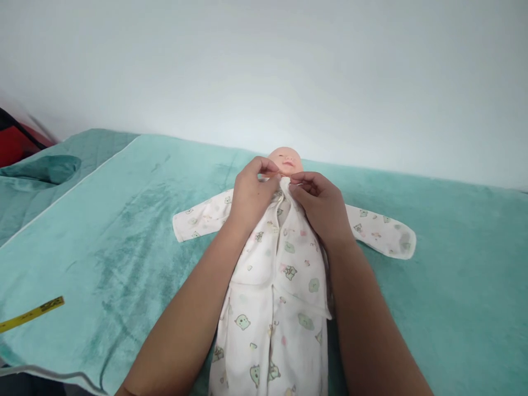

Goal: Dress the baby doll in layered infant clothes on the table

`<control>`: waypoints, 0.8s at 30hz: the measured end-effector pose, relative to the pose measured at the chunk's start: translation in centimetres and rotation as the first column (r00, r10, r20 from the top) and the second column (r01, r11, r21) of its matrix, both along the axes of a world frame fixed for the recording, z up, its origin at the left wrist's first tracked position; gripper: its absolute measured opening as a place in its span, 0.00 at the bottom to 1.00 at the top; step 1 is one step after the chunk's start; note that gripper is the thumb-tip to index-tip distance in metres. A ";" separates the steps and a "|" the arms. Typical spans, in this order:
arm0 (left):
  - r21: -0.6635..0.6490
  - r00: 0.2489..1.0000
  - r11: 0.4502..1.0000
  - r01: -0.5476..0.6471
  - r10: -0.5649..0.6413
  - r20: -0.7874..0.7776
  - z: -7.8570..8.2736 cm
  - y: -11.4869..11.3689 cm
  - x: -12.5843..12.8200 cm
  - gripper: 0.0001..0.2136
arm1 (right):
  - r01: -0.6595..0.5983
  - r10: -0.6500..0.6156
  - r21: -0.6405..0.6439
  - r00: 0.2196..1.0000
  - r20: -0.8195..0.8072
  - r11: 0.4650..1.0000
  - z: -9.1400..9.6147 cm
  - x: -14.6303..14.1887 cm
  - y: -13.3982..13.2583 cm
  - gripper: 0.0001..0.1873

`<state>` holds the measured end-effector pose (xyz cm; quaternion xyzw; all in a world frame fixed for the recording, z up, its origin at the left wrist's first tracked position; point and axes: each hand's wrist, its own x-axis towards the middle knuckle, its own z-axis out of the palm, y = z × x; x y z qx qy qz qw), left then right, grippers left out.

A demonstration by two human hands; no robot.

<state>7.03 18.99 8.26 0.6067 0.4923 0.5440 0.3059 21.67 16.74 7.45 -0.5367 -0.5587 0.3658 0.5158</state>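
A baby doll [286,158] lies on its back, its head toward the wall, dressed in white baby clothes [303,264] printed with small green animals. Both sleeves stretch out sideways, and the front opening runs down the middle. At the neckline, my left hand [256,190] pinches the collar edge on the left between thumb and fingers. Opposite it, my right hand [319,201] pinches the collar's right edge, close under the doll's chin. Any fastener between the fingertips is too small to make out. My hands cover part of the doll's neck and shoulders.
A green plush cover [136,236] spreads under the doll, with a white wall [264,71] behind. A yellow measuring tape strip [33,314] lies at the left. Beyond a pale seam are a green folded cloth [41,169] and a red item [16,144].
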 end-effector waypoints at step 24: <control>-0.186 0.951 0.940 0.286 -0.255 0.172 0.4 -3.9 -1.9 0.07 | -0.242 0.233 -0.185 0.970 -0.071 0.953 2.6 0.7 -2.2 0.15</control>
